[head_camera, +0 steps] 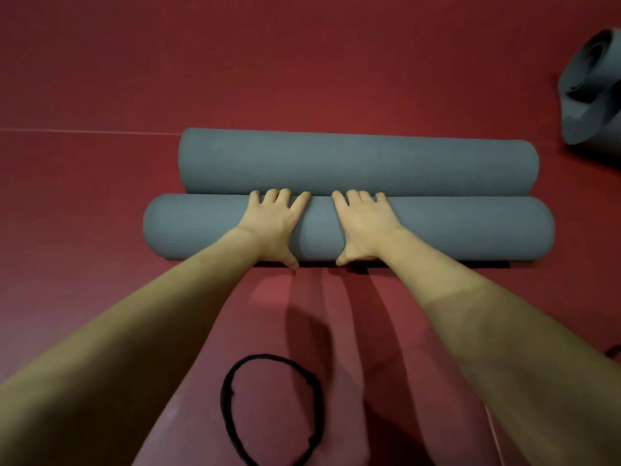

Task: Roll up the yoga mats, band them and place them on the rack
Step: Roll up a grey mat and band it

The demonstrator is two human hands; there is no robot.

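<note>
Centrally, the left hand (274, 222) and right hand (361, 223) lie side by side, fingers spread flat, pressing on the near rolled mat (453, 230); a second roll (356, 163) touches it behind; a black band (268, 408) lies nearer on the red floor (100, 79); a third, looser roll (594, 92) sits far right.

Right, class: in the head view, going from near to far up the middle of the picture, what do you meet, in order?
Band → hands, left and right, on the near mat → far mat → floor.
</note>
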